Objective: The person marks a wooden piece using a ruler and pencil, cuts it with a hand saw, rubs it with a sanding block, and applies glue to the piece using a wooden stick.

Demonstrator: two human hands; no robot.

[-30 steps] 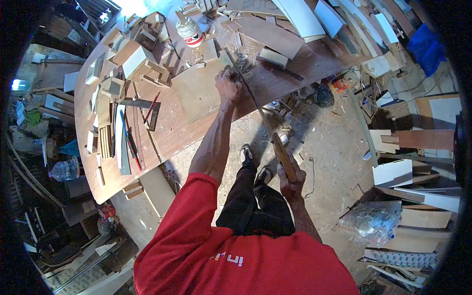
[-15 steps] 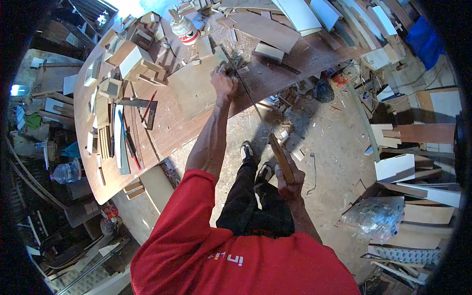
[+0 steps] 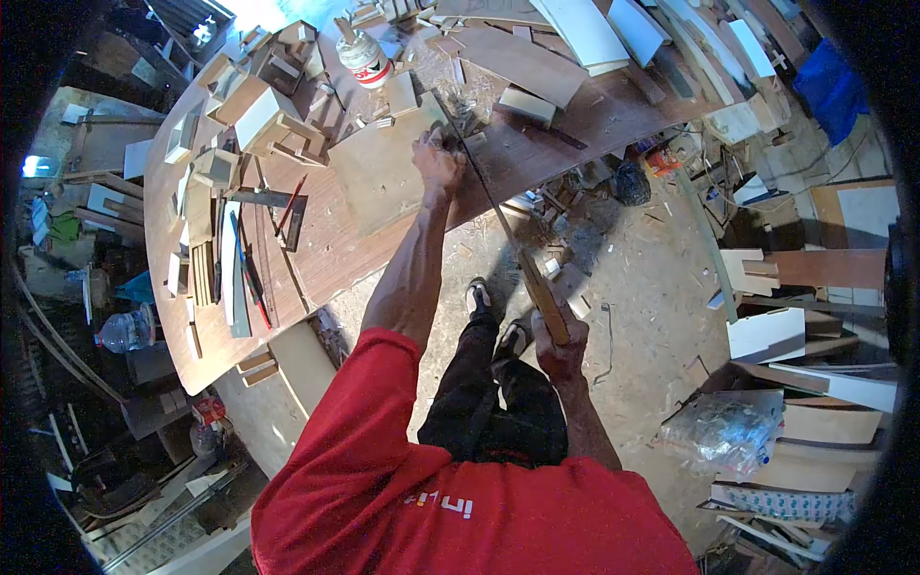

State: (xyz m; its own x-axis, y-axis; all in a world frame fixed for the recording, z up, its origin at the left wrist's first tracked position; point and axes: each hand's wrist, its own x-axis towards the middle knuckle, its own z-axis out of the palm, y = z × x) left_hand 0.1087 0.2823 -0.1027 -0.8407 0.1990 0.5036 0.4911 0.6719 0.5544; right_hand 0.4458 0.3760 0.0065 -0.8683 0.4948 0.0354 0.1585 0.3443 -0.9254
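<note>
My left hand (image 3: 440, 163) presses down on a thin wooden board (image 3: 374, 177) at its right side, the fingers bent near the edge. The board lies flat on the worktable and reaches its front edge. My right hand (image 3: 562, 348) is closed around the wooden handle of a saw (image 3: 542, 305), low in front of my legs. From the handle the narrow dark blade runs up and away, along the board's right edge just beside my left hand. Whether its teeth are in the wood I cannot tell.
Small wooden box frames (image 3: 273, 120), a try square (image 3: 295, 222) and a white jar (image 3: 363, 62) stand or lie on the worktable (image 3: 331, 278). Wood panels (image 3: 517, 62) are at the back. Offcuts and a plastic bag (image 3: 733, 426) lie on the floor at right.
The saw handle has shifted slightly forward and left, with my right hand following. My left hand and the board stay in nearly the same place.
</note>
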